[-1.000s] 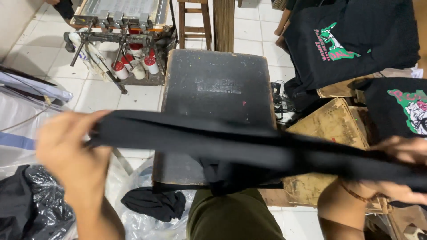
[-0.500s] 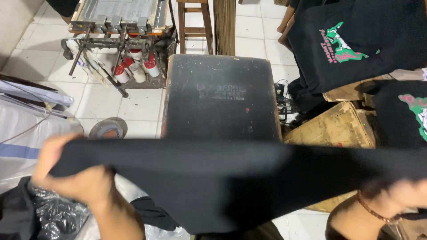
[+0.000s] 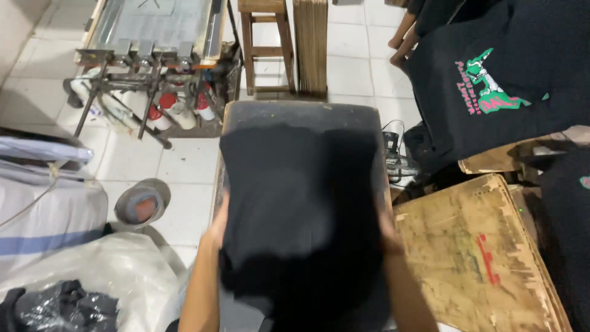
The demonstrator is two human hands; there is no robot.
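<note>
Both hands grip a plain black cloth shirt [image 3: 301,209], left hand [image 3: 216,229] and right hand [image 3: 388,237] at its side edges. It lies between them, long axis running away over the dark rectangular printing board [image 3: 295,112].

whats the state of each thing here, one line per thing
black shirt: spread flat over the board, lower end bunched
printing board: mostly covered, far edge bare
left hand: at the shirt's left edge
right hand: at the shirt's right edge
printed shirt: laid out, design up
tape roll: lying flat on the floor
wooden stool: upright
wooden board: bare, stained
</note>
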